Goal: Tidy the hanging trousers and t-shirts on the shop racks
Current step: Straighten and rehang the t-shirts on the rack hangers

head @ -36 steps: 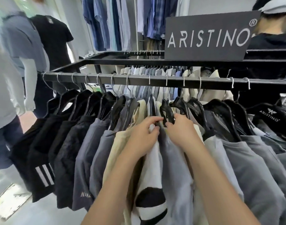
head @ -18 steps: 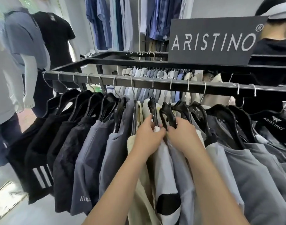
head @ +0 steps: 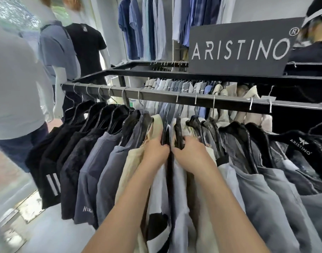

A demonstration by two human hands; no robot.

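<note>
Fingers (head: 156, 142) clamped: left hand (head: 157, 151) on black hanger (head: 165, 135), right hand (head: 190, 152) on neighbouring hanger (head: 179, 136). Cream t-shirt (head: 132, 167) just left of fingers.

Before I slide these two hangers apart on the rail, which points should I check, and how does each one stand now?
1. Left hand grip on its black hanger: ok, the fingers curl round it.
2. Right hand grip on the next hanger: ok.
3. Both hooks seated on the rail: cannot tell, they are blurred.
4. Hooks evenly spaced along the rail: not ok, the gaps differ.
5. Cream t-shirt straight on its own hanger: cannot tell, it is partly hidden.
</note>
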